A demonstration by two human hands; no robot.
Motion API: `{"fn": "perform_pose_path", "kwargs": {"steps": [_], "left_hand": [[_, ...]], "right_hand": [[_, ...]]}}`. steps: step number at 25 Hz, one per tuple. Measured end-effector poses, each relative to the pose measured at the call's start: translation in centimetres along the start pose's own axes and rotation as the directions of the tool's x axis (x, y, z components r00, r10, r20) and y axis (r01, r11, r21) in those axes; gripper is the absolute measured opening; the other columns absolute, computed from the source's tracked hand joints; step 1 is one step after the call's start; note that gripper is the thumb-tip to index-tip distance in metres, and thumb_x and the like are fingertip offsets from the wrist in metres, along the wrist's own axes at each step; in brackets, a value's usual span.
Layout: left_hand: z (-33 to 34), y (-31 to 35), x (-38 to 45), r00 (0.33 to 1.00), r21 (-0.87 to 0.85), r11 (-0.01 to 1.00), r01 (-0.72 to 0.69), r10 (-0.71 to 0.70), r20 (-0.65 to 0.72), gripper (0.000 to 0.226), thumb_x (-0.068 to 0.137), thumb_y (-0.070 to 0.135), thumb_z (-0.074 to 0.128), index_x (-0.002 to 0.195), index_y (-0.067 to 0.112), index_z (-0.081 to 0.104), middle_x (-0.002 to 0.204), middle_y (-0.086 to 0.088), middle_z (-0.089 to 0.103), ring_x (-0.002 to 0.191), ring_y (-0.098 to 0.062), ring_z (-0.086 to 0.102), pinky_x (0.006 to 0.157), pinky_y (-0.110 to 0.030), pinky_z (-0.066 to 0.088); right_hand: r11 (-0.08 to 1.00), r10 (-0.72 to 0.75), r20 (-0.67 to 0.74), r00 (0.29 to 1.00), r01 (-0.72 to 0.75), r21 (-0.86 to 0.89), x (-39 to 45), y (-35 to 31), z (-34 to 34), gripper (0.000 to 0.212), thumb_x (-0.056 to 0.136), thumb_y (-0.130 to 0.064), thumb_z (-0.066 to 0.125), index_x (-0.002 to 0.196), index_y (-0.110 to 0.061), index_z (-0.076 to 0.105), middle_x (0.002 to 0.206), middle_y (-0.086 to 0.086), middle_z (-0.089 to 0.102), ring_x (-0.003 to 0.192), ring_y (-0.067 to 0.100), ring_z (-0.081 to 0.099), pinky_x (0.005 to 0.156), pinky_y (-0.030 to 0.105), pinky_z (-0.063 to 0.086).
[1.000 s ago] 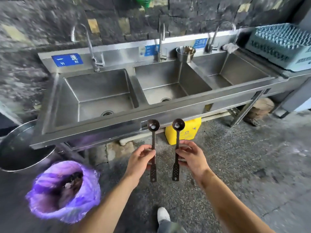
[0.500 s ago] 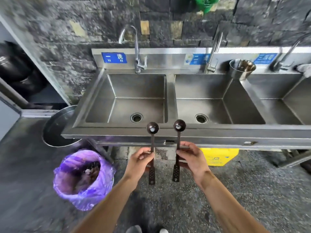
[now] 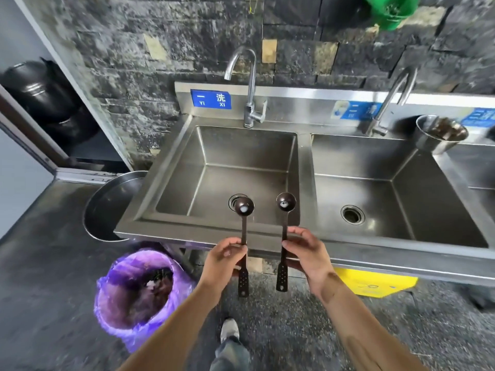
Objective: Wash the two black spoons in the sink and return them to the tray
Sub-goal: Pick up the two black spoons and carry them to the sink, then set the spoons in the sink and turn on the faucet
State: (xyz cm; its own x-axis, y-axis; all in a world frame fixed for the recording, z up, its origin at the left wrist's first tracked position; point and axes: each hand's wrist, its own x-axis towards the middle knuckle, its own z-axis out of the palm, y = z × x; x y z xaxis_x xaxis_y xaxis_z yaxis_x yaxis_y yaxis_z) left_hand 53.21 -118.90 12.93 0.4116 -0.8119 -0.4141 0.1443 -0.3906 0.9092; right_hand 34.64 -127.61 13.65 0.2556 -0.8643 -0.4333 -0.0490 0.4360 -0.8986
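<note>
Since the earlier frames the view has closed in on the sink unit: the left basin [image 3: 227, 172] now sits directly ahead, where before it lay off to the left, and the two spoon bowls now show against that basin's floor instead of against the unit's front edge.

Left hand [image 3: 225, 259]: clenched on the handle of the left black spoon [image 3: 244, 236], thumb and fingers pinching the shaft above its perforated end. The spoon stands upright, bowl uppermost, with a white residue in the bowl. The bowl shows just in front of the basin drain [image 3: 235, 200].

Right hand [image 3: 308, 253]: grasping the right black spoon [image 3: 284, 234] in the same pinch, mid-handle. This spoon is also upright, bowl up, white residue visible. Its bowl shows near the right front corner of the left basin.

The two spoons are parallel and apart, not touching. Both handles cross the front edge of the sink unit.

The faucet [image 3: 250, 87] stands at the back edge of the left basin; no water visible. A steel bowl [image 3: 439, 135] rests on the back edge right of the middle basin [image 3: 388, 183]. A purple-lined bin [image 3: 139, 293] stands on the floor below the unit's left front corner.
</note>
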Motion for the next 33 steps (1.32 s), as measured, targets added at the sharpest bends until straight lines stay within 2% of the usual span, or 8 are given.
{"fn": "perform_pose_path", "kwargs": {"steps": [5, 8, 11, 13, 20, 26, 29, 33], "left_hand": [[-2.3, 1.6, 5.5, 0.996, -0.038, 0.996, 0.086, -0.085, 0.025, 0.01, 0.083, 0.021, 0.07, 0.092, 0.025, 0.07, 0.089, 0.002, 0.075, 0.073, -0.009, 0.068, 0.048, -0.015, 0.049], [-3.6, 2.3, 8.8, 0.991, -0.053, 0.99, 0.133, -0.132, 0.033, 0.01, 0.085, 0.018, 0.068, 0.094, 0.024, 0.069, 0.088, -0.001, 0.073, 0.068, -0.011, 0.064, 0.048, -0.016, 0.049], [-4.3, 2.6, 11.7, 0.984, -0.06, 0.982, 0.178, -0.176, 0.028, 0.011, 0.087, 0.018, 0.066, 0.096, 0.023, 0.068, 0.088, -0.005, 0.07, 0.065, -0.017, 0.061, 0.054, -0.023, 0.05], [-4.4, 2.7, 13.6, 0.979, -0.067, 0.977, 0.203, -0.203, 0.008, 0.01, 0.086, 0.017, 0.067, 0.094, 0.022, 0.069, 0.085, -0.007, 0.069, 0.066, -0.021, 0.061, 0.06, -0.029, 0.051], [-3.0, 3.7, 19.8, 0.966, -0.08, 0.963, 0.256, -0.258, -0.013, 0.008, 0.084, 0.014, 0.069, 0.09, 0.018, 0.07, 0.077, -0.003, 0.071, 0.065, -0.019, 0.064, 0.06, -0.031, 0.051], [-1.2, 5.8, 25.8, 0.944, -0.075, 0.944, 0.321, -0.325, -0.057, 0.01, 0.084, 0.009, 0.068, 0.093, 0.012, 0.069, 0.078, -0.008, 0.068, 0.069, -0.024, 0.06, 0.071, -0.037, 0.047], [-0.2, 6.5, 28.9, 0.925, -0.048, 0.927, 0.372, -0.375, -0.065, 0.014, 0.084, 0.007, 0.067, 0.098, 0.012, 0.068, 0.079, -0.009, 0.07, 0.071, -0.024, 0.065, 0.074, -0.037, 0.05], [0.0, 5.0, 32.5, 0.896, 0.01, 0.897, 0.442, -0.441, -0.051, 0.017, 0.083, 0.009, 0.069, 0.099, 0.014, 0.069, 0.089, -0.01, 0.073, 0.083, -0.026, 0.069, 0.092, -0.045, 0.053]], "right_hand": [[0.998, 0.057, -0.031, 0.998, -0.057, -0.007, 5.3, -1.8, 4.3, 0.027, 0.083, -0.007, 0.071, 0.103, -0.026, 0.069, 0.082, -0.006, 0.076, 0.07, 0.012, 0.071, 0.068, 0.031, 0.058], [0.995, 0.096, -0.053, 0.994, -0.096, 0.007, 7.9, -2.3, 6.3, 0.028, 0.084, -0.005, 0.07, 0.104, -0.023, 0.068, 0.083, -0.004, 0.075, 0.074, 0.016, 0.07, 0.07, 0.033, 0.056], [0.992, 0.126, -0.063, 0.99, -0.125, 0.009, 10.1, -2.7, 7.5, 0.028, 0.085, -0.003, 0.068, 0.105, -0.022, 0.068, 0.087, -0.001, 0.074, 0.076, 0.017, 0.069, 0.072, 0.034, 0.055], [0.99, 0.141, -0.066, 0.988, -0.141, 0.008, 11.6, -2.7, 7.9, 0.027, 0.085, -0.004, 0.067, 0.105, -0.022, 0.068, 0.086, -0.002, 0.075, 0.074, 0.015, 0.069, 0.069, 0.033, 0.055], [0.979, 0.204, -0.008, 0.979, -0.204, 0.023, 18.1, -3.8, 8.2, 0.026, 0.083, -0.005, 0.067, 0.104, -0.021, 0.067, 0.079, -0.002, 0.079, 0.065, 0.012, 0.073, 0.054, 0.022, 0.055], [0.961, 0.277, 0.035, 0.96, -0.277, -0.003, 24.5, -5.2, 7.0, 0.025, 0.083, -0.002, 0.066, 0.103, -0.016, 0.067, 0.08, 0.003, 0.079, 0.067, 0.015, 0.075, 0.053, 0.02, 0.054], [0.953, 0.302, 0.026, 0.953, -0.301, -0.036, 27.3, -5.3, 6.3, 0.022, 0.083, -0.006, 0.064, 0.101, -0.018, 0.068, 0.085, 0.009, 0.078, 0.073, 0.018, 0.074, 0.06, 0.024, 0.056], [0.93, 0.361, -0.006, 0.932, -0.361, -0.074, 30.9, -3.6, 5.8, 0.022, 0.083, -0.004, 0.065, 0.101, -0.015, 0.068, 0.082, 0.003, 0.079, 0.072, 0.017, 0.072, 0.072, 0.035, 0.059]]}}
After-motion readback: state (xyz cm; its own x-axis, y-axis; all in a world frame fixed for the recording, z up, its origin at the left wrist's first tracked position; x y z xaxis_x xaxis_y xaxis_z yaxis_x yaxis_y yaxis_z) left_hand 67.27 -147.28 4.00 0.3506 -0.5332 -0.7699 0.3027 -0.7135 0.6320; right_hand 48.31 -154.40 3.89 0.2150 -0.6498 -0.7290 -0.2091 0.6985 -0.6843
